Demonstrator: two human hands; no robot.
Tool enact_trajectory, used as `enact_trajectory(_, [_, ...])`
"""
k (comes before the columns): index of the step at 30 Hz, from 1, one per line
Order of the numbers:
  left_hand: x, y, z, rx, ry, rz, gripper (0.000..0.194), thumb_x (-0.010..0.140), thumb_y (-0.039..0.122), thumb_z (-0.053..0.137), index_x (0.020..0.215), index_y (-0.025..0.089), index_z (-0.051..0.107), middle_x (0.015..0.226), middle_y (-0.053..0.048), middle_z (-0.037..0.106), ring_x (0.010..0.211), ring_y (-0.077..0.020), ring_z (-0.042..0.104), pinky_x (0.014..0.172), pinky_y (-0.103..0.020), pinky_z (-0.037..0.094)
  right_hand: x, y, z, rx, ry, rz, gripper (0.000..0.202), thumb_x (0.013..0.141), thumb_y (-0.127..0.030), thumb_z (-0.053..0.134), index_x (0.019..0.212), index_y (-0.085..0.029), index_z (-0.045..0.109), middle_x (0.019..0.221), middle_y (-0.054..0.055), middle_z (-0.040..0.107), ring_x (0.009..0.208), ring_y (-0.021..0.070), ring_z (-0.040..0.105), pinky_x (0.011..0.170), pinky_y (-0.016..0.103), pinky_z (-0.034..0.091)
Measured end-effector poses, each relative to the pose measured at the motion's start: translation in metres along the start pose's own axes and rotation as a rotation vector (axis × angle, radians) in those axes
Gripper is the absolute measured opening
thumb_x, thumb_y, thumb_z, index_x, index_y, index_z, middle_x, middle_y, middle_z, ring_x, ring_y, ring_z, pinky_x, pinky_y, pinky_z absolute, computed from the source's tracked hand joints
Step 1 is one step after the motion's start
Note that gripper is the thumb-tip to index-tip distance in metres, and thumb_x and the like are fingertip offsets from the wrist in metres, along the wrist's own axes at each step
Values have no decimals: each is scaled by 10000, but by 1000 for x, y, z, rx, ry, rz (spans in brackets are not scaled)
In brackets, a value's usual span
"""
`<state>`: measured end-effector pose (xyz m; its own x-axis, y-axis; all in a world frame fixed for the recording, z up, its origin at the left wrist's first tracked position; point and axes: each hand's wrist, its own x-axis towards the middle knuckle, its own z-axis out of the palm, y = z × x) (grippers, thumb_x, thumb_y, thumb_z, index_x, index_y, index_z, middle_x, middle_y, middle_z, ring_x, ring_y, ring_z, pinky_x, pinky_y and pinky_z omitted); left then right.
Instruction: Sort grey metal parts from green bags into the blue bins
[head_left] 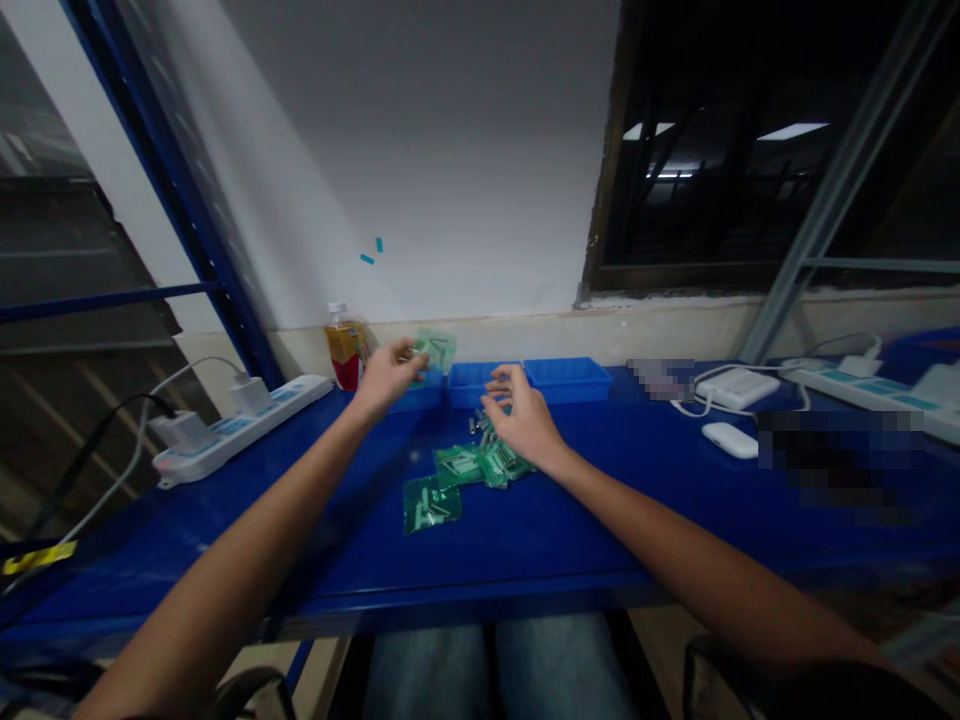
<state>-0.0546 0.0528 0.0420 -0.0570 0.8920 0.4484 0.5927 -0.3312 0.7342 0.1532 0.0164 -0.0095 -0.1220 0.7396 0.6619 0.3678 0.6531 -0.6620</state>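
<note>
My left hand [395, 372] pinches a small green plastic bag [437, 350] and holds it up above the left blue bin [417, 396]. My right hand [519, 412] hovers by the pile, fingers bent and apart, with nothing seen between them. Beneath and beside it lie small metal pieces [480, 424], partly hidden by the hand. Toward me on the blue table are more green bags with pale strip-shaped pieces inside: one bag [432, 504] in front, another bag [459, 465] behind it and a bag [504, 466] below my right hand.
A middle blue bin [472, 378] and a right blue bin [568, 380] stand at the back. A drink bottle [345, 350] is behind my left hand. Power strips [247, 425] with cables flank the blue table [525, 550]. A white case [730, 440] lies on the right.
</note>
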Motion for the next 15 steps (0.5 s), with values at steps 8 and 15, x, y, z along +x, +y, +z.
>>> enact_trajectory(8, [55, -20, -11, 596, 15, -87, 198, 701, 216, 628, 860, 104, 667, 745, -118, 673, 877, -304, 624, 795, -401, 471, -2, -4, -3, -105, -23, -93, 345, 792, -205, 546, 1118, -172, 441, 963, 93, 574, 847, 184, 575, 731, 325, 493])
enact_trajectory(15, [41, -20, 32, 724, -72, 9, 231, 779, 295, 578, 858, 105, 682, 880, -178, 677, 923, -313, 619, 811, -374, 465, 5, 7, -15, -256, -158, -137, 97, 830, -204, 533, 901, -164, 584, 823, 44, 621, 769, 160, 577, 730, 291, 439])
